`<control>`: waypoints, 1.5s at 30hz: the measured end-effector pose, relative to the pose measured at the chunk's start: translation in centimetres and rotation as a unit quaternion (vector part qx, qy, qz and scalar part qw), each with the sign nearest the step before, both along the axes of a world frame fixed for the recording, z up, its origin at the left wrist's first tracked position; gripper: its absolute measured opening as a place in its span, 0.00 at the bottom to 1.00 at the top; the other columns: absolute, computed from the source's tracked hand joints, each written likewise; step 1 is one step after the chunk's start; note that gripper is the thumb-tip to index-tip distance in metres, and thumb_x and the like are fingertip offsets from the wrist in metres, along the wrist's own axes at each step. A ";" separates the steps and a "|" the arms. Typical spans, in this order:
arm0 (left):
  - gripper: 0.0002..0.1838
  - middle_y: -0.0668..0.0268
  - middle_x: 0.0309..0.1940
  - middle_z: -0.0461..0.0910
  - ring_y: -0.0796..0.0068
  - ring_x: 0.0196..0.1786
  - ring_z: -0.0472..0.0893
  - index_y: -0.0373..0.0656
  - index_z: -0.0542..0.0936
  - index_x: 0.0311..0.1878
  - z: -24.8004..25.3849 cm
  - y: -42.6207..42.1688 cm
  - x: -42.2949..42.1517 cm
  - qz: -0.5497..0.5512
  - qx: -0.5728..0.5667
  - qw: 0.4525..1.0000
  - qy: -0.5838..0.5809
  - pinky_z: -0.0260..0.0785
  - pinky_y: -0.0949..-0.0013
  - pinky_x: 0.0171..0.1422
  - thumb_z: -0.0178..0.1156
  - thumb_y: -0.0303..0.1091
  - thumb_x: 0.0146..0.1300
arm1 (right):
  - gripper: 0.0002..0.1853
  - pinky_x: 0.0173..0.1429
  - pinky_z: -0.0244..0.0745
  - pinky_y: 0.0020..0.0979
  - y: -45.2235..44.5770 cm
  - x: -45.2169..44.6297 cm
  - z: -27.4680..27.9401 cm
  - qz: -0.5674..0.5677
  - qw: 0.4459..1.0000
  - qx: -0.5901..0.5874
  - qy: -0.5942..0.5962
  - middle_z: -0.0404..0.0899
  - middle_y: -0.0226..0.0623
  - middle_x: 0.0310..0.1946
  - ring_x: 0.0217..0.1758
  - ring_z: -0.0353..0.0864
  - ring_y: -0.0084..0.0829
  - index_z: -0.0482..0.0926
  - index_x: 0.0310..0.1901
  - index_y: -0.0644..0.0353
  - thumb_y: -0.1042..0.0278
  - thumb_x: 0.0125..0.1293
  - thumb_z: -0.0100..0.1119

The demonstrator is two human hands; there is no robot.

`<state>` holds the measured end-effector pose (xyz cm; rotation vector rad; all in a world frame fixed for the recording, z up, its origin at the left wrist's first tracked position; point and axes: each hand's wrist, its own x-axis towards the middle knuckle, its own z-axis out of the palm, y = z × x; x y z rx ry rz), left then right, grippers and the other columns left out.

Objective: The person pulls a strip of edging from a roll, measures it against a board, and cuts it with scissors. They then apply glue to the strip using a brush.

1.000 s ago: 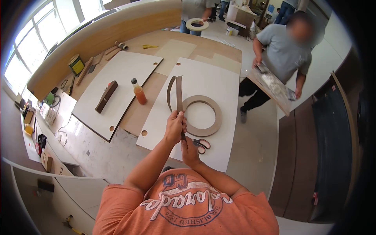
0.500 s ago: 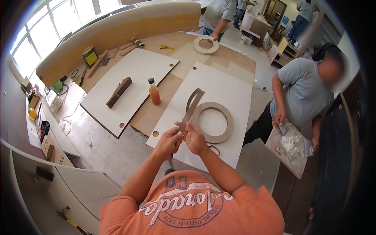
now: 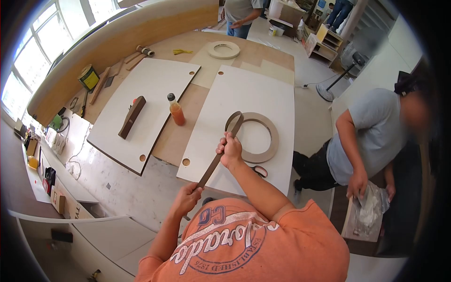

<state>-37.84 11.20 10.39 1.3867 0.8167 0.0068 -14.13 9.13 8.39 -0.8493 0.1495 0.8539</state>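
A brown edging strip (image 3: 211,170) is stretched between my hands, its upper part looping over the right white panel (image 3: 206,101). My left hand (image 3: 187,199) is closed on its lower end, beyond the panel's near edge. Higher up, my right hand (image 3: 230,149) grips the strip beside the loop. Behind the loop, a large roll of brown edging (image 3: 271,136) lies flat on the panel. Scissors (image 3: 260,171) rest near my right forearm, partly hidden by it.
A bottle of orange liquid (image 3: 176,112) stands between the panels. The left white panel (image 3: 164,80) holds a wooden plane (image 3: 132,117). A pale roll (image 3: 223,50) lies at the table's far side. A person (image 3: 371,136) at the right holds a board; another person (image 3: 239,16) stands beyond the table.
My hands have moved apart along the strip, the left one down toward me. The person beyond the table has let go of the pale roll. The person at the right has come nearer.
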 end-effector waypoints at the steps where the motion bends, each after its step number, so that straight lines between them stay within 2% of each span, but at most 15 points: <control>1: 0.12 0.75 0.23 0.69 0.84 0.26 0.67 0.37 0.78 0.44 -0.1 0.1 -0.3 -0.004 0.000 1.000 0.005 0.61 0.76 0.30 0.52 0.36 0.71 | 0.12 0.22 0.59 0.28 0.0 -0.3 -0.4 -0.008 1.000 -0.005 0.000 0.65 0.30 0.25 0.18 0.60 0.23 0.64 0.49 0.55 0.56 0.77 0.39; 8: 0.13 0.74 0.23 0.69 0.84 0.26 0.67 0.36 0.77 0.41 -1.5 0.5 0.7 -0.058 0.016 0.998 -0.001 0.61 0.75 0.30 0.50 0.37 0.72 | 0.11 0.21 0.56 0.27 -0.9 -3.1 -0.8 0.006 1.000 -0.014 -0.013 0.64 0.28 0.21 0.16 0.57 0.22 0.65 0.45 0.52 0.55 0.77 0.39; 11: 0.13 0.75 0.21 0.67 0.85 0.25 0.65 0.37 0.75 0.37 -1.3 0.9 2.1 -0.055 0.016 0.998 -0.017 0.59 0.75 0.29 0.50 0.38 0.73 | 0.10 0.23 0.62 0.29 -0.9 -4.7 -1.7 0.016 0.999 -0.016 -0.049 0.67 0.30 0.23 0.19 0.64 0.23 0.65 0.46 0.53 0.56 0.77 0.41; 14: 0.13 0.76 0.21 0.66 0.85 0.24 0.63 0.38 0.74 0.35 -3.1 1.6 1.8 -0.028 -0.036 0.998 -0.035 0.57 0.76 0.27 0.50 0.37 0.72 | 0.08 0.32 0.71 0.32 -1.1 -4.2 -1.5 0.033 0.999 -0.004 -0.043 0.71 0.29 0.27 0.26 0.71 0.25 0.69 0.48 0.53 0.60 0.75 0.45; 17: 0.12 0.76 0.20 0.65 0.85 0.23 0.62 0.40 0.74 0.35 -4.0 2.7 0.0 -0.028 -0.046 0.998 -0.032 0.55 0.76 0.26 0.50 0.37 0.72 | 0.08 0.43 0.74 0.34 -1.7 -2.5 -1.5 0.083 0.990 -0.091 -0.069 0.74 0.26 0.30 0.35 0.75 0.25 0.73 0.49 0.54 0.64 0.73 0.50; 18: 0.12 0.76 0.20 0.65 0.85 0.23 0.62 0.40 0.73 0.35 -3.6 3.0 -0.8 -0.037 -0.045 0.998 -0.021 0.55 0.76 0.25 0.50 0.37 0.72 | 0.10 0.47 0.72 0.33 -2.3 -2.2 -1.8 0.107 0.989 -0.068 -0.074 0.74 0.26 0.37 0.43 0.74 0.23 0.75 0.49 0.56 0.65 0.70 0.55; 23: 0.13 0.77 0.18 0.62 0.86 0.18 0.59 0.40 0.73 0.38 -5.1 4.1 -3.0 -0.081 -0.029 0.996 -0.001 0.52 0.77 0.20 0.49 0.40 0.73 | 0.07 0.45 0.73 0.29 -3.6 -2.7 -2.2 0.116 0.980 -0.132 -0.095 0.78 0.27 0.36 0.39 0.76 0.22 0.77 0.43 0.57 0.69 0.65 0.61; 26: 0.14 0.75 0.19 0.65 0.84 0.18 0.62 0.39 0.73 0.38 -5.2 4.7 -3.2 -0.114 -0.040 0.992 0.032 0.56 0.76 0.20 0.49 0.40 0.74 | 0.05 0.43 0.73 0.27 -4.3 -3.4 -1.9 0.108 0.979 -0.145 -0.093 0.79 0.28 0.34 0.36 0.77 0.22 0.78 0.39 0.57 0.70 0.64 0.63; 31: 0.14 0.71 0.20 0.70 0.82 0.21 0.67 0.38 0.74 0.37 -3.0 4.1 2.9 -0.106 -0.030 0.993 -0.029 0.62 0.74 0.23 0.49 0.38 0.74 | 0.05 0.39 0.76 0.24 -4.7 -6.7 -3.1 0.180 0.967 -0.158 -0.083 0.81 0.29 0.32 0.31 0.79 0.22 0.78 0.37 0.57 0.69 0.62 0.65; 33: 0.13 0.71 0.20 0.70 0.82 0.21 0.68 0.37 0.74 0.37 -2.7 3.9 4.5 -0.096 -0.021 0.995 -0.031 0.62 0.74 0.23 0.49 0.38 0.74 | 0.06 0.39 0.76 0.26 -4.6 -7.8 -2.7 0.137 0.979 -0.131 -0.080 0.82 0.29 0.31 0.31 0.79 0.21 0.79 0.35 0.57 0.68 0.62 0.66; 37: 0.12 0.72 0.18 0.68 0.83 0.19 0.66 0.37 0.76 0.41 -6.1 2.9 5.6 -0.109 0.024 0.992 -0.065 0.58 0.75 0.21 0.50 0.37 0.74 | 0.08 0.44 0.75 0.31 -7.1 -5.3 -3.0 0.244 0.901 -0.259 -0.250 0.82 0.31 0.32 0.36 0.80 0.26 0.80 0.38 0.60 0.66 0.61 0.66; 39: 0.12 0.73 0.18 0.67 0.84 0.18 0.64 0.37 0.76 0.43 -6.4 2.7 5.5 -0.104 0.014 0.992 -0.068 0.56 0.76 0.20 0.50 0.37 0.74 | 0.09 0.48 0.75 0.33 -9.3 -3.6 -3.9 0.289 0.788 -0.337 -0.427 0.82 0.35 0.36 0.40 0.80 0.32 0.81 0.40 0.61 0.66 0.62 0.64; 41: 0.12 0.74 0.17 0.66 0.85 0.17 0.62 0.38 0.76 0.44 -5.9 3.0 5.3 -0.081 -0.039 0.994 -0.055 0.53 0.77 0.19 0.50 0.37 0.73 | 0.13 0.52 0.74 0.36 -12.9 -1.1 -7.3 0.130 0.636 -0.423 -0.632 0.80 0.41 0.41 0.45 0.78 0.42 0.80 0.45 0.62 0.68 0.59 0.65; 43: 0.12 0.75 0.17 0.65 0.87 0.16 0.60 0.37 0.76 0.45 -5.9 3.1 5.1 -0.075 -0.045 0.995 -0.052 0.52 0.78 0.19 0.50 0.37 0.73 | 0.16 0.55 0.72 0.39 -15.8 0.7 -6.0 0.112 0.528 -0.520 -0.662 0.77 0.43 0.45 0.49 0.75 0.47 0.80 0.47 0.60 0.71 0.56 0.66; 45: 0.12 0.75 0.18 0.66 0.86 0.17 0.61 0.37 0.76 0.47 -5.5 3.3 4.8 -0.075 -0.051 0.995 -0.044 0.52 0.78 0.19 0.50 0.37 0.73 | 0.17 0.56 0.72 0.40 -17.5 1.5 -5.4 0.165 0.518 -0.544 -0.639 0.76 0.43 0.45 0.51 0.75 0.46 0.80 0.48 0.60 0.73 0.55 0.67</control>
